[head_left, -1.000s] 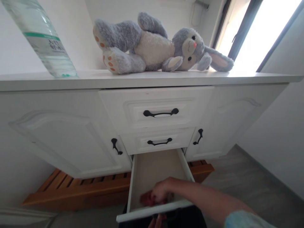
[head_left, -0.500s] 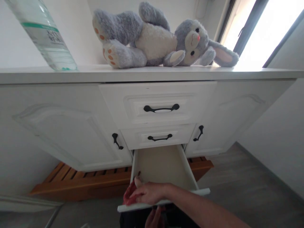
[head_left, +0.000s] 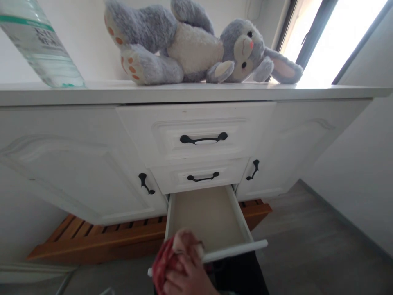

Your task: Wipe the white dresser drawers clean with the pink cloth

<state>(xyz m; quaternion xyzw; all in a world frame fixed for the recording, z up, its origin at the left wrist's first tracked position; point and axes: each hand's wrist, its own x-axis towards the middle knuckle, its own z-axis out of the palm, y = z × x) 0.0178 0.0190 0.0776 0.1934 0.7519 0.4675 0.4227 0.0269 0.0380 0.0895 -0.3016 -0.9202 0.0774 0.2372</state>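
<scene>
My right hand [head_left: 187,276], blurred by motion, is at the bottom of the view with its fingers closed around a soft red cloth item [head_left: 161,262]. A pinkish-beige part [head_left: 186,241] sticks up from the red cloth; its kind is too smeared to make out. Both are over the front left corner of a pulled-out white drawer [head_left: 211,221], whose pale bottom is visible. The cloth and hand cover part of the drawer's front panel [head_left: 236,249]. My left hand does not show.
Above are two shut drawers with dark handles [head_left: 204,138], between cabinet doors [head_left: 76,176]. A grey plush rabbit [head_left: 196,49] and a plastic bottle [head_left: 46,49] are on the cabinet top. A slatted wooden bench [head_left: 101,241] stands below.
My right hand has pulled back toward me, lifting the red cloth item from the drawer's left corner. The left hand, low in front of the drawer before, is out of sight. The view has shifted slightly.
</scene>
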